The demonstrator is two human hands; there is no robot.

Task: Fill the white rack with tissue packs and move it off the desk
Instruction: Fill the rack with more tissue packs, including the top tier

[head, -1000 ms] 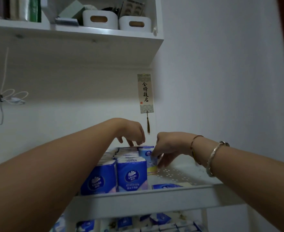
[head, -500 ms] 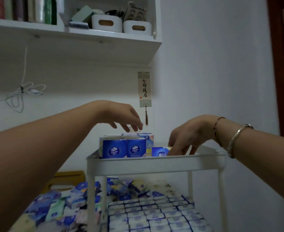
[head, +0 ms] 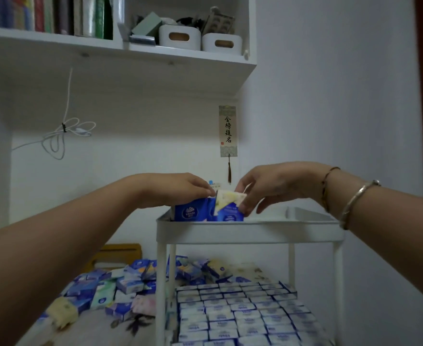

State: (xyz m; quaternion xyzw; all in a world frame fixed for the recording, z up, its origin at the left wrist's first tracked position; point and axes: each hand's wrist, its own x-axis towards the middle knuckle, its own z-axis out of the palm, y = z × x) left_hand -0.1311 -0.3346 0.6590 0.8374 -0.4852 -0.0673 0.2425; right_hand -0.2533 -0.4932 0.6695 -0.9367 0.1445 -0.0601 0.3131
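White rack [head: 249, 231] on the desk, top tray's right half bare. Right hand [head: 275, 187] pinches a tilted tissue pack [head: 226, 206] w/ yellowish top over the front rim; 0.5 s ago it was lower inside. Left hand [head: 178, 189], fingers relaxed, rests on standing packs [head: 190, 212]. Lower tier packs [head: 240, 313] fill it edge-to-edge.

1 head-worn view looks forward from about the height of the white rack's [head: 249, 229] top tier, seeing its rim edge-on and the wall shelf [head: 120, 58] from beneath. Both forearms reach in from the lower corners, close to the lens. The rack stands near; the lower tier shows from above.
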